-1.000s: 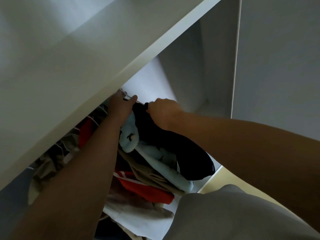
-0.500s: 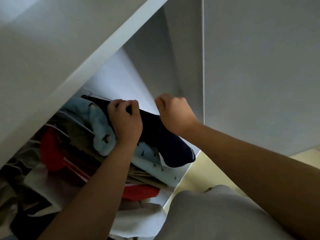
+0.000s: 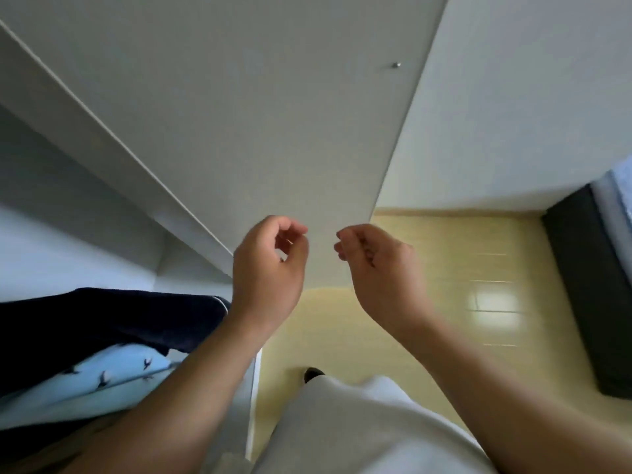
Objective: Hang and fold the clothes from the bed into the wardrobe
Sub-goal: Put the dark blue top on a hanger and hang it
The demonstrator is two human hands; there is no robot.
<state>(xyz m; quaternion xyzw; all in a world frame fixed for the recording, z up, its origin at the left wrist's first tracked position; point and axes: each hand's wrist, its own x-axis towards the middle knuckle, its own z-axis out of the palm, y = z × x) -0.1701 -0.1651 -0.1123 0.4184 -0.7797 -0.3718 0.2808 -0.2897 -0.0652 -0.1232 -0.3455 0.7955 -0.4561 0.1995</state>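
Observation:
A dark navy garment (image 3: 102, 319) hangs inside the wardrobe at the left. Beside it hangs a light blue garment (image 3: 85, 388) printed with small dark birds. My left hand (image 3: 268, 271) is out in front of the wardrobe, just right of the navy garment, with loosely curled fingers that hold nothing. My right hand (image 3: 379, 265) floats beside it, fingers likewise loosely curled and empty. Both hands are in front of the white wardrobe door (image 3: 273, 114). The hanging rail and the hangers are out of sight.
The open wardrobe door carries a small metal knob (image 3: 396, 65). A yellowish tiled floor (image 3: 461, 275) lies below on the right. A dark bed frame (image 3: 595, 295) stands at the right edge. My grey shirt (image 3: 359, 429) fills the bottom middle.
Both hands have let go of the navy garment and drawn back out of the wardrobe. The view has swung right, toward the door and floor.

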